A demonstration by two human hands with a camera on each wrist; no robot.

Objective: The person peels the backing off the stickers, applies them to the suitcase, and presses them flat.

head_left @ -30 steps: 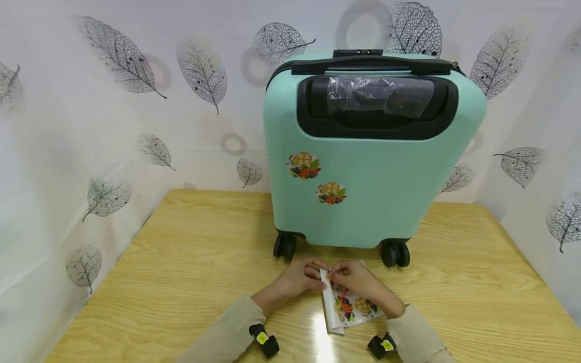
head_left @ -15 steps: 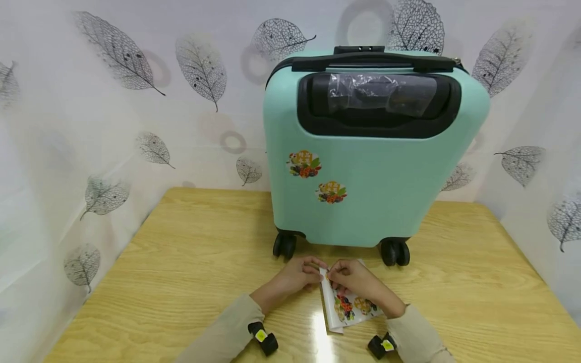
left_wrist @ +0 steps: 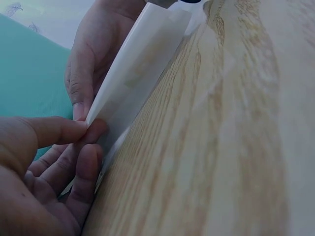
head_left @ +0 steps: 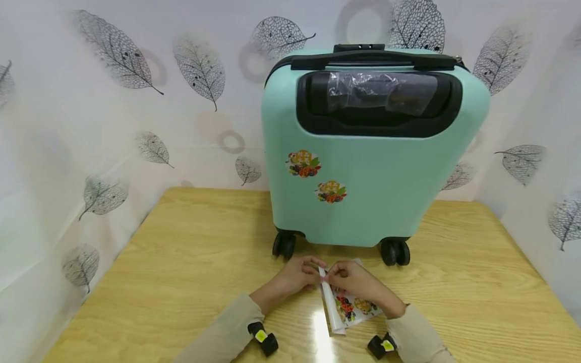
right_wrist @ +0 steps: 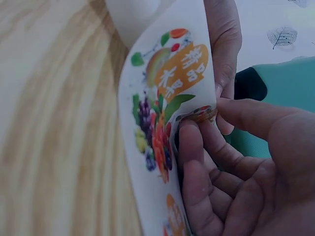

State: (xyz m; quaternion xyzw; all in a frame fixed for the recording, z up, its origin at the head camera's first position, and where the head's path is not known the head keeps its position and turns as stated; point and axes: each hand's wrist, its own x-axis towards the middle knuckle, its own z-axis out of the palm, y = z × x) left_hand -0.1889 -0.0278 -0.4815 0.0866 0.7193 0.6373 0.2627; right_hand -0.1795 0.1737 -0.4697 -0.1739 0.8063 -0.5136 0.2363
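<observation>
A white sheet of round fruit stickers (head_left: 356, 308) lies in front of the suitcase, its left side curled over. My left hand (head_left: 295, 275) pinches that curled edge between thumb and finger; the left wrist view shows the sheet's pale back (left_wrist: 138, 69). Close beside it, my right hand (head_left: 358, 280) pinches at the sheet's upper edge. In the right wrist view, the right thumb and finger hold a small bent piece of printed sticker (right_wrist: 202, 114), next to a fruit sticker (right_wrist: 157, 103) lying flat on the sheet. How far that piece is lifted is hidden by the fingers.
A mint-green suitcase (head_left: 386, 186) stands upright on black wheels (head_left: 395, 252) at the back of the wooden table (head_left: 204, 237). Two fruit stickers (head_left: 303, 164) are on its front. A leaf-patterned cloth (head_left: 181, 126) hangs behind and at both sides.
My right fingertips have moved slightly left, up against the left ones, and the sheet's curled edge has shifted a little. The left hand stays nearly in place.
</observation>
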